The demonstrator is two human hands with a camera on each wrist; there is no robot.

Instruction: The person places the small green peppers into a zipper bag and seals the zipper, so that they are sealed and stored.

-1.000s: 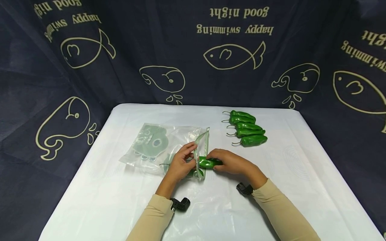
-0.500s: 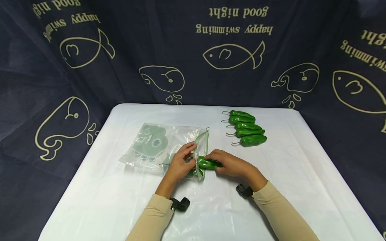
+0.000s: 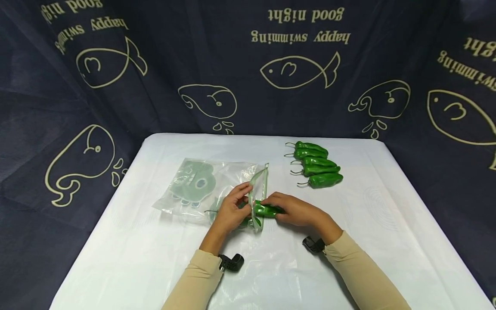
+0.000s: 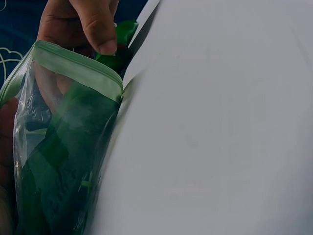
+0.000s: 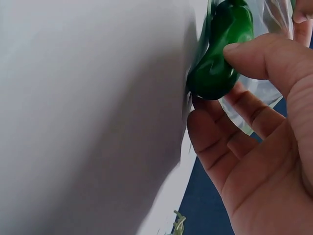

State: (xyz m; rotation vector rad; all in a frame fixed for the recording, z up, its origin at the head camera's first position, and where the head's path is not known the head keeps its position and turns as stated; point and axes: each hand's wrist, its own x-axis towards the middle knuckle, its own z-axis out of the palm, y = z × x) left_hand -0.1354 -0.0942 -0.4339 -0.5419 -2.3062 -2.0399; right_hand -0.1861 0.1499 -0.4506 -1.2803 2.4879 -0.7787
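A clear zip bag (image 3: 236,170) with a pale green cartoon print lies flat, its mouth facing right and spread apart. My left hand (image 3: 231,211) pinches the bag near its green zip edge (image 4: 78,68). At the mouth, my right hand (image 3: 296,210) grips a green pepper (image 3: 266,209) between thumb and fingers. That pepper (image 5: 225,54) points into the opening, its outer end sticking out in the right wrist view. More green shows through the plastic in the left wrist view, below the zip edge, and a thin stem shows left of my left hand.
Several green peppers (image 3: 317,161) lie in a row at the back right, stems to the left. A white cloth (image 3: 348,267) covers the table. Behind it hangs a dark blue curtain (image 3: 248,107) with fish and whale drawings.
My right hand has shifted slightly left, and the pepper in it sits a little farther into the bag's mouth. The left hand and the bag have stayed in place.
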